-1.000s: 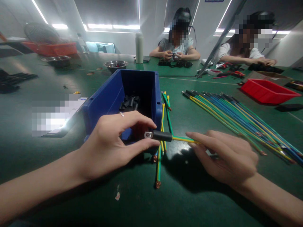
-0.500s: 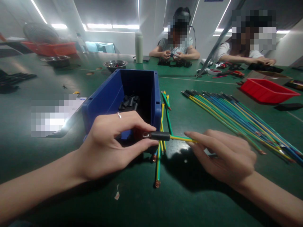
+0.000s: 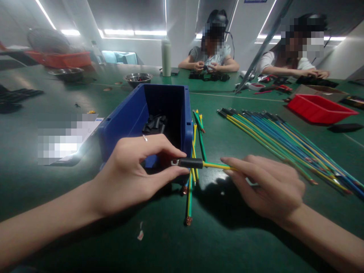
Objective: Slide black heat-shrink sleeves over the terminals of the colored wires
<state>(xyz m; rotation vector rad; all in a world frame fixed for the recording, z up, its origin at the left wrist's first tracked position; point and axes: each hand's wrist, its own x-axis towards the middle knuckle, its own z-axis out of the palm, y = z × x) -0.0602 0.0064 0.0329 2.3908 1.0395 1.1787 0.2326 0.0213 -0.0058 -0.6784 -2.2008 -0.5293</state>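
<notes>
My left hand (image 3: 133, 170) pinches a black sleeve (image 3: 190, 163) that sits over the end of a yellow-green wire (image 3: 217, 165), next to its metal ring terminal (image 3: 175, 162). The fingers of my right hand (image 3: 267, 185) are closed on the same wire a little to the right. Both hands hover just in front of a blue bin (image 3: 127, 117) that holds more black sleeves (image 3: 155, 123). A few yellow-green wires (image 3: 193, 167) with copper terminals lie beside the bin, under the held wire.
A long bundle of blue, green and yellow wires (image 3: 281, 140) lies to the right. Behind it are a red tray (image 3: 318, 110) and, further left, a steel bowl (image 3: 138, 78) and a bottle (image 3: 166, 57). Two people work at the far side of the green table (image 3: 85, 235).
Hands and wire have shifted only slightly; the grip on the sleeve and wire is the same.
</notes>
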